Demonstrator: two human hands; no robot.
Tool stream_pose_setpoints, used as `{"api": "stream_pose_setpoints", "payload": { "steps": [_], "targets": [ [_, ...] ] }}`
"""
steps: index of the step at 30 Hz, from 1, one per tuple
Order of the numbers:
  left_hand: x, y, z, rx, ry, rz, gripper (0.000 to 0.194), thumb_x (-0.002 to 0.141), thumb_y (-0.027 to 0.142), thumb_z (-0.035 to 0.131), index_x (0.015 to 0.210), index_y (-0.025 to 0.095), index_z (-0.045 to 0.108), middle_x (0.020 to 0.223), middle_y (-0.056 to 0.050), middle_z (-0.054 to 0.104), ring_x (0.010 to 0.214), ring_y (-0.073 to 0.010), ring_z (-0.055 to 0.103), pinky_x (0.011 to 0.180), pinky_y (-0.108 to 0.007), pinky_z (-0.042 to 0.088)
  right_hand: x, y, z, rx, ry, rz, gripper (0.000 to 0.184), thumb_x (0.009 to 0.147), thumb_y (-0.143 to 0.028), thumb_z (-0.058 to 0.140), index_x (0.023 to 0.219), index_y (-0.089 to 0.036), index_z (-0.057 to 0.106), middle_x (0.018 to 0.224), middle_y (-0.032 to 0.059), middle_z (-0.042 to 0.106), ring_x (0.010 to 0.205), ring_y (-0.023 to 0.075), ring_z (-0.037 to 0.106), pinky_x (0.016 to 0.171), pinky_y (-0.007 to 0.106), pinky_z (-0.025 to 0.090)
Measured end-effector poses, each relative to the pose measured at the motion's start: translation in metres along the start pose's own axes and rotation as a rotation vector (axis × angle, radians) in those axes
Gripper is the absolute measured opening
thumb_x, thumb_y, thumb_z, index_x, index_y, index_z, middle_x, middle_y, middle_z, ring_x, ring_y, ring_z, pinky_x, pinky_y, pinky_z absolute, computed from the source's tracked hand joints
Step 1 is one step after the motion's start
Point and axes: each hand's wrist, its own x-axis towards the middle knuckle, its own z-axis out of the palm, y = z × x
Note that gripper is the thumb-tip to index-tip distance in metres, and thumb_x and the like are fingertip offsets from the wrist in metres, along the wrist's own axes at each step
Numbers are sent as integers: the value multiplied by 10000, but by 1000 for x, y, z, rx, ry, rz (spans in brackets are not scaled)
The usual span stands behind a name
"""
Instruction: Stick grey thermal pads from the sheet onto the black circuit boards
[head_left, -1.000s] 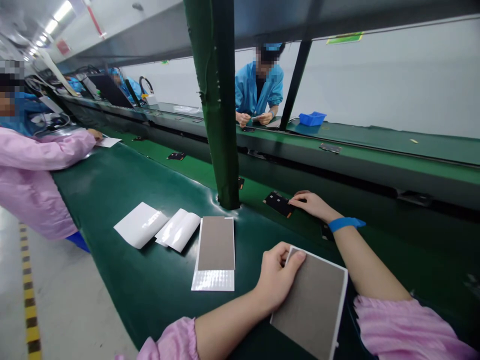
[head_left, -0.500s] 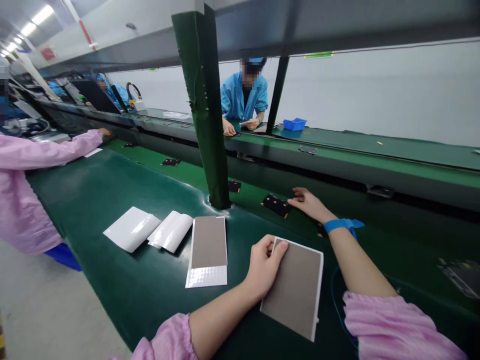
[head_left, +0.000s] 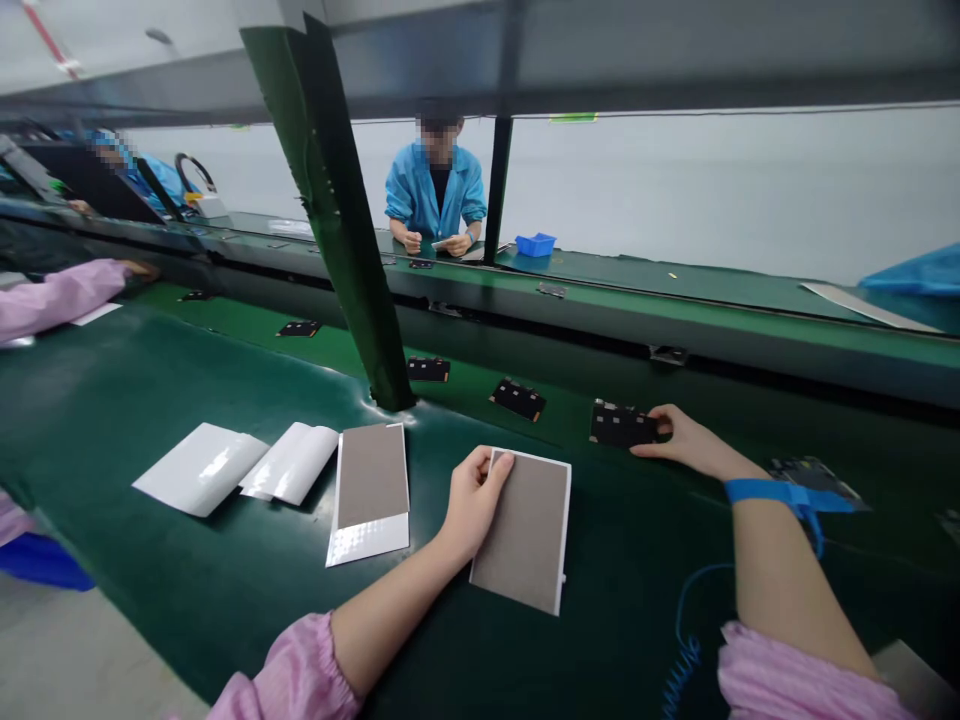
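My left hand (head_left: pixel 480 500) is closed on the top left corner of a grey-brown sheet with a white border (head_left: pixel 523 535), thumb on top. The sheet is tilted above the green table. My right hand (head_left: pixel 679 440), with a blue wrist strap (head_left: pixel 787 494), pinches the right end of a black circuit board (head_left: pixel 621 424) over the green strip behind the table. Left of it on that strip lies another black circuit board (head_left: pixel 518 398). A second grey-brown sheet (head_left: pixel 373 477) on white backing rests on the table, left of my left hand.
Curled white sheets (head_left: pixel 201 468) lie further left on the table. A green post (head_left: pixel 341 220) rises at the table's back edge. A coiled blue cord (head_left: pixel 682 675) hangs near my right arm. Across the line, a person in blue (head_left: pixel 436 190) sits by a blue tray (head_left: pixel 535 244).
My right hand has moved right along the strip and taken hold of a black circuit board. The left hand still holds the sheet. The view has turned right.
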Motion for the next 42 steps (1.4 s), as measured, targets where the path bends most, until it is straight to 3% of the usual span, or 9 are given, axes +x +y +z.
{"api": "stream_pose_setpoints", "payload": {
  "steps": [4, 10, 12, 18, 23, 31, 37, 39, 42],
  "targets": [
    [0, 4, 0, -1, 24, 0, 350, 836, 485, 571, 713, 159, 552, 621, 42, 369, 598, -106, 346, 565, -217, 302, -7, -19, -10, 183, -56, -22, 551, 680, -490, 641, 1105, -187, 466, 1037, 153, 669, 808, 284, 662, 720, 401, 546],
    [-1, 10, 1, 12, 45, 4, 353, 839, 491, 567, 722, 158, 572, 615, 39, 400, 593, -107, 365, 575, -217, 324, -27, -45, -40, -81, 326, 34, 411, 748, -326, 575, 1120, -193, 464, 886, 128, 663, 818, 301, 642, 691, 379, 489],
    [-2, 10, 1, 7, 42, -3, 358, 829, 502, 575, 725, 160, 571, 613, 39, 416, 586, -106, 372, 571, -218, 327, -27, -52, -39, -198, 363, 62, 418, 770, -319, 572, 1149, -175, 468, 825, 142, 654, 832, 335, 636, 663, 388, 477],
    [-1, 8, 1, -11, 38, -17, 377, 812, 526, 585, 733, 158, 577, 613, 40, 433, 578, -104, 383, 567, -218, 333, -2, -78, 24, -228, 150, -90, 506, 804, -549, 550, 1121, -155, 565, 993, 169, 650, 916, 338, 638, 705, 393, 509],
    [-1, 9, 2, -24, 24, -19, 387, 816, 533, 576, 738, 155, 568, 613, 43, 414, 580, -102, 369, 568, -219, 321, 9, -87, 64, -254, 124, -176, 519, 750, -575, 605, 1059, -158, 595, 1258, 200, 528, 1061, 365, 591, 725, 395, 518],
    [-1, 8, 2, -46, 21, -18, 386, 826, 527, 570, 725, 156, 541, 625, 44, 387, 596, -102, 347, 574, -224, 301, 13, -85, 44, 264, 42, -226, 353, 686, -409, 602, 949, -234, 444, 757, 23, 652, 672, 241, 657, 660, 359, 510],
    [0, 6, 2, -33, 58, 5, 418, 817, 565, 563, 723, 158, 550, 636, 35, 398, 609, -110, 363, 582, -229, 307, 6, -85, 22, 129, 404, -215, 409, 691, -364, 549, 1067, -221, 472, 656, 30, 629, 682, 278, 652, 625, 358, 484],
    [0, 7, 2, -33, 72, 5, 425, 810, 574, 568, 721, 159, 548, 629, 37, 396, 605, -110, 362, 581, -229, 309, 2, -92, 25, 84, 344, -170, 465, 719, -408, 549, 1124, -190, 482, 728, 78, 662, 756, 313, 664, 657, 380, 498],
    [0, 10, 1, -42, 115, 11, 428, 803, 574, 575, 706, 159, 540, 620, 39, 392, 599, -108, 361, 577, -226, 314, -7, -108, 34, 134, 73, -179, 447, 780, -496, 513, 1099, -184, 541, 926, 130, 694, 871, 314, 670, 723, 385, 525]
  ]
}}
